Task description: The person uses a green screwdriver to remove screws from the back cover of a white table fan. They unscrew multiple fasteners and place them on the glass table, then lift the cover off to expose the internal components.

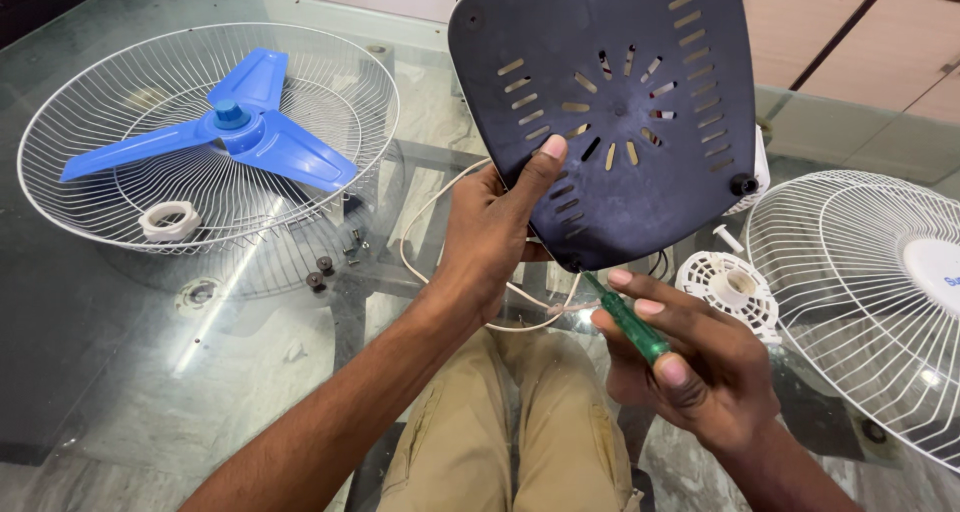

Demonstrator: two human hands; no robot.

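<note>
One wire guard (pixel 80 187) cradles blue blade (pixel 225 132) and white ring (pixel 168 220)

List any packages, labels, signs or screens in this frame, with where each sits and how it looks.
No packages, signs or screens show.
Badge: a round white centre plate on the white wire fan guard at the right edge, with blue lettering cut off by the frame.
The dark slotted fan base, held by the left hand, shows no label; the right hand grips a green screwdriver.
</note>
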